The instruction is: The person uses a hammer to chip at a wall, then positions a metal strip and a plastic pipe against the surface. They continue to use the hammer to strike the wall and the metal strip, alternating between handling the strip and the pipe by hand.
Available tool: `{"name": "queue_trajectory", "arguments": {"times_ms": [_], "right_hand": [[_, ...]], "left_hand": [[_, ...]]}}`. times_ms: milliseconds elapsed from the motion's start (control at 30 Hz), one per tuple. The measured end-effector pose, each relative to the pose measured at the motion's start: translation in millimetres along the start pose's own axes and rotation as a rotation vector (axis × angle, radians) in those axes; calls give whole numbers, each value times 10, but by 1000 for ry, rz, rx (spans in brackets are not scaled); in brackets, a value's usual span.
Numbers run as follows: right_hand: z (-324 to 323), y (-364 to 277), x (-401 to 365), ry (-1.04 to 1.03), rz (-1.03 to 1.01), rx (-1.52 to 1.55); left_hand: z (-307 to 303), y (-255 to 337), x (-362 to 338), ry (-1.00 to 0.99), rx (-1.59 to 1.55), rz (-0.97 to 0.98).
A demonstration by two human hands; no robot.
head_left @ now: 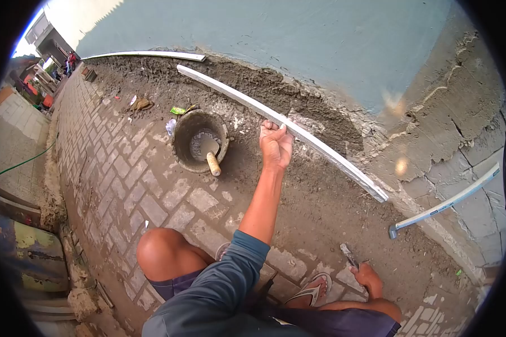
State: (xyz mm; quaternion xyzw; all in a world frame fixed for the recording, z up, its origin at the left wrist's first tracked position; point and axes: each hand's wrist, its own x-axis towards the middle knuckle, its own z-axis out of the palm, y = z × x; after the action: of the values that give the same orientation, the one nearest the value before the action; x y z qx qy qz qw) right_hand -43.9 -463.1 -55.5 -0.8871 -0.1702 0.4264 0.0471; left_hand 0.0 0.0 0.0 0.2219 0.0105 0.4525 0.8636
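Observation:
My left hand (275, 145) reaches forward with its fingers closed around the lower edge of a long white straightedge bar (331, 154). The bar lies slantwise along the foot of the wall, in front of a rough band of wet mortar (303, 100). Low on the right, beside my knee, my right hand (368, 278) is closed around a small tool with a narrow, mortar-smeared blade (348, 254); its handle is hidden in the fist. Left of my left hand stands a round mortar bucket (181, 151), with a wooden-handled trowel (213, 163) resting in it.
A second white bar (152, 54) lies along the wall (275, 33) farther off. A hacksaw-like blue-and-silver tool (450, 202) leans at the right. Paving bricks (152, 208) cover the ground. Green litter (177, 110) lies by the bucket. Far left, people (70, 62) are in the alley.

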Motion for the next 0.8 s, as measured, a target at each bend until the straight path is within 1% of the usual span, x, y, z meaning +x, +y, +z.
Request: {"name": "queue_trajectory", "arguments": {"times_ms": [67, 100, 167, 200, 267, 300, 367, 400, 467, 500, 567, 600, 633, 700, 733, 800], "right_hand": [[-45, 10, -18, -17, 97, 16], [82, -66, -29, -49, 101, 36], [44, -22, -11, -66, 79, 49], [69, 22, -17, -25, 31, 55], [264, 167, 34, 76, -31, 95], [327, 202, -17, 139, -45, 125], [399, 133, -154, 147, -27, 169], [494, 206, -214, 140, 10, 175], [720, 329, -240, 196, -128, 201], [733, 312, -355, 181, -105, 205], [706, 207, -532, 58, -160, 285], [810, 236, -546, 92, -203, 299], [833, 192, -576, 74, -223, 297], [806, 125, -695, 53, -178, 382], [848, 166, -686, 61, -146, 414], [809, 196, -751, 42, -148, 470]], "left_hand": [[88, 22, -214, -10, -241, -66], [102, 178, -350, 13, -395, -154], [111, 112, -559, 102, -451, -231], [55, 15, -673, 135, -456, -258], [-46, -227, -865, 192, -170, -232], [-75, -344, -979, 218, -179, -273], [-122, -551, -1131, 342, -21, -316], [-124, -673, -1206, 355, -29, -350], [-157, -846, -1329, 438, -12, -378], [-184, -912, -1406, 483, 2, -389], [-261, -1067, -1568, 513, 57, -502], [-194, -1108, -1646, 560, 144, -554], [-118, -1148, -1726, 607, 232, -599], [-144, -1282, -1946, 619, 171, -672], [-163, -1355, -2042, 639, 219, -699], [-198, -1449, -2273, 671, 270, -733]]}}
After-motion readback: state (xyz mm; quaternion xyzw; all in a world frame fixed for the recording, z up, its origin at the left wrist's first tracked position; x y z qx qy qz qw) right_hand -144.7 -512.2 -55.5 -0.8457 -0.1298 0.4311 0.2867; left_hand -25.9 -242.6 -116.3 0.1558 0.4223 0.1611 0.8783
